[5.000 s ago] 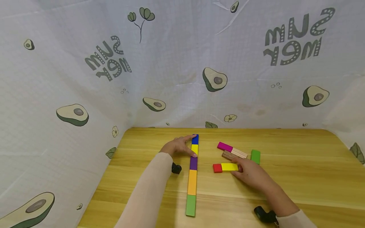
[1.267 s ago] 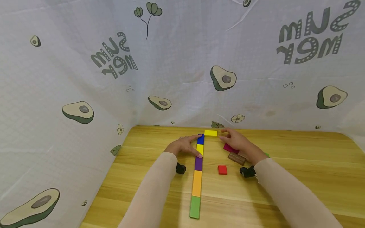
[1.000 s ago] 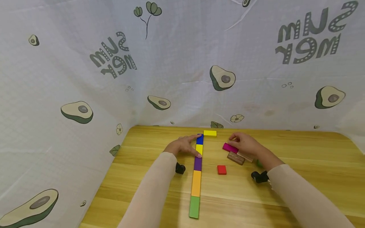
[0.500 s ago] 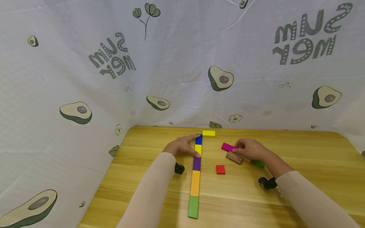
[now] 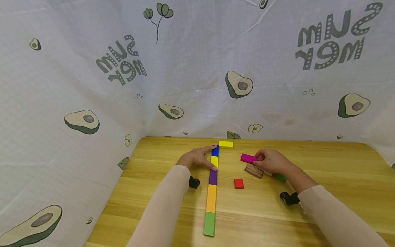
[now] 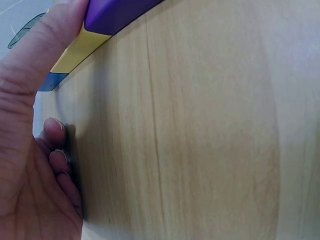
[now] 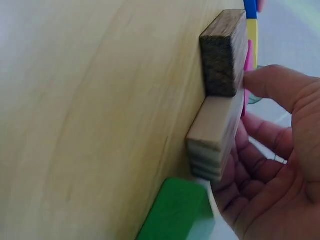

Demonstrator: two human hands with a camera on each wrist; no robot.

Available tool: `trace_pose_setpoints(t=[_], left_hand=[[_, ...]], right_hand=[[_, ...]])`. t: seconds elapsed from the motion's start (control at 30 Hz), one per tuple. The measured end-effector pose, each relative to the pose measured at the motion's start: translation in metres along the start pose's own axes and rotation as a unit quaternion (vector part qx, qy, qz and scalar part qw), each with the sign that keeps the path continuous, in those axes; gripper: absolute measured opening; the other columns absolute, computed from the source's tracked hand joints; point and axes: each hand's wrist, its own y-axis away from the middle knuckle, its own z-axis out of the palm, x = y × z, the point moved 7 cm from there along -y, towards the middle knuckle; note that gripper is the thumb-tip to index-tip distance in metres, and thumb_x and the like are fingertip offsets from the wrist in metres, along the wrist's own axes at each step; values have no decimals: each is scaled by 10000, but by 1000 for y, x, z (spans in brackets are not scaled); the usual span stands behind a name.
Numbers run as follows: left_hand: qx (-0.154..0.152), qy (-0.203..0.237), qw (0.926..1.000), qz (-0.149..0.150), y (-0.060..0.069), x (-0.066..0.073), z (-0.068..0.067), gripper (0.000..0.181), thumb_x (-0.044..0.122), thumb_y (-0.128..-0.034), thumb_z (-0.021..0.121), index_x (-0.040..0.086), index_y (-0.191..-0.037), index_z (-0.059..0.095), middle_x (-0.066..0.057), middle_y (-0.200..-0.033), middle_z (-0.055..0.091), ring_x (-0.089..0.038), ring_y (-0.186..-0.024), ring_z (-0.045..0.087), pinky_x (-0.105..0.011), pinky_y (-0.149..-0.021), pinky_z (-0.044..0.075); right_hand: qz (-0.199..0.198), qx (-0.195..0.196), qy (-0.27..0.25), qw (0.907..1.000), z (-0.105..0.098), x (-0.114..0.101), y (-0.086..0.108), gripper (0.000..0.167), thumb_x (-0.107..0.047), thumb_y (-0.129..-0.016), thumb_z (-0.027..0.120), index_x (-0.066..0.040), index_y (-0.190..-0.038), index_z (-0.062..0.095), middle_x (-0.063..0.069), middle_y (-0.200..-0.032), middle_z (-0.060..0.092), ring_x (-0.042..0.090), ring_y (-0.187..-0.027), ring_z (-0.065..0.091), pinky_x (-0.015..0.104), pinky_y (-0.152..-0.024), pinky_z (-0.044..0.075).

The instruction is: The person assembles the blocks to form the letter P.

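My left hand (image 5: pixel 194 159) spans the far end of a row of wooden blocks. Its forefinger touches the blue block (image 5: pixel 215 152), and its thumb rests where the yellow block (image 5: pixel 214 160) meets the purple block (image 5: pixel 213 177). An orange block (image 5: pixel 211 199) and a light green block (image 5: pixel 209 224) continue the row nearer me. My right hand (image 5: pixel 273 161) pinches the right end of a magenta block (image 5: pixel 248 158) between thumb and fingers. Below that hand sit a dark brown block (image 7: pixel 220 60) and a pale striped block (image 7: pixel 207 145), partly covered in the head view.
Another yellow block (image 5: pixel 226 144) lies crosswise, right of the row's far end. A red block (image 5: pixel 239 184) is between the row and the loose blocks. A green block (image 7: pixel 175 210) lies by my right hand. A patterned cloth (image 5: pixel 197 68) walls the table (image 5: pixel 324 192).
Earlier my right hand carried the second yellow block from beside the red one to the row's far end. It then came back to the magenta block, which has just shifted slightly right. My left hand stayed.
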Motion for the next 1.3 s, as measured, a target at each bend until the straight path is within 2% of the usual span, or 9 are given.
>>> trace_pose_setpoints(t=[0.27, 0.37, 0.47, 0.63, 0.8, 0.93, 1.13, 1.3], left_hand=[[-18, 59, 9999, -103, 0, 1, 0, 1011, 522, -694, 913, 612, -1510, 324, -31, -1710, 245, -362, -1592, 126, -709, -1221, 189], [-4, 36, 10000, -74, 0, 1, 0, 1010, 526, -693, 912, 609, -1511, 326, -30, -1705, 261, -363, -1587, 142, -708, -1219, 198], [8, 38, 10000, -85, 1, 0, 0, 1007, 535, -687, 913, 616, -1505, 331, -29, -1701, 270, -359, -1583, 157, -703, -1218, 208], [16, 61, 9999, -132, 3, 1, -1, 996, 543, -678, 916, 630, -1489, 345, -22, -1699, 276, -357, -1586, 152, -700, -1219, 213], [13, 66, 9999, -127, 3, 3, -2, 992, 537, -679, 917, 632, -1486, 348, -5, -1706, 261, -366, -1598, 104, -707, -1224, 186], [16, 15, 9999, -102, 2, 3, -2, 994, 539, -683, 914, 626, -1492, 343, -5, -1702, 274, -368, -1593, 124, -706, -1221, 196], [10, -21, 10000, -95, 0, 1, -1, 1005, 560, -677, 908, 625, -1498, 333, -22, -1697, 285, -368, -1581, 158, -713, -1208, 219], [35, -8, 9999, -102, -1, 1, -2, 1004, 560, -673, 909, 628, -1494, 336, -26, -1696, 287, -364, -1583, 154, -719, -1208, 211]], right_hand=[[240, 97, 488, 9985, -4, -10, -2, 366, -282, -872, 730, 26, -1062, 676, 148, -959, 703, 233, -795, 587, 363, -712, 526], [225, 54, 424, 9988, -2, -11, -4, 362, -284, -888, 725, 12, -1087, 662, 122, -942, 704, 216, -778, 588, 345, -694, 512], [39, 48, 347, 9994, 0, -12, -8, 382, -290, -931, 708, 18, -1147, 643, 104, -939, 700, 200, -771, 594, 343, -687, 511], [-224, 296, 161, 9992, -3, -11, -15, 392, -278, -1006, 644, 35, -1240, 610, 115, -979, 683, 217, -823, 589, 363, -734, 524], [-252, 587, 8, 9980, -9, -11, -24, 413, -257, -1036, 605, 63, -1295, 576, 168, -1029, 677, 261, -864, 586, 428, -795, 539], [-224, 673, 100, 9974, -10, -10, -32, 442, -260, -1048, 587, 81, -1327, 551, 198, -1059, 681, 284, -892, 599, 497, -855, 546], [-146, 620, 247, 9977, -6, -4, -45, 433, -268, -1048, 584, 51, -1340, 558, 164, -974, 648, 279, -856, 562, 484, -831, 519], [-166, 575, 274, 9978, -4, -2, -52, 433, -302, -1052, 573, 6, -1356, 551, 162, -981, 667, 274, -837, 559, 472, -814, 506]])
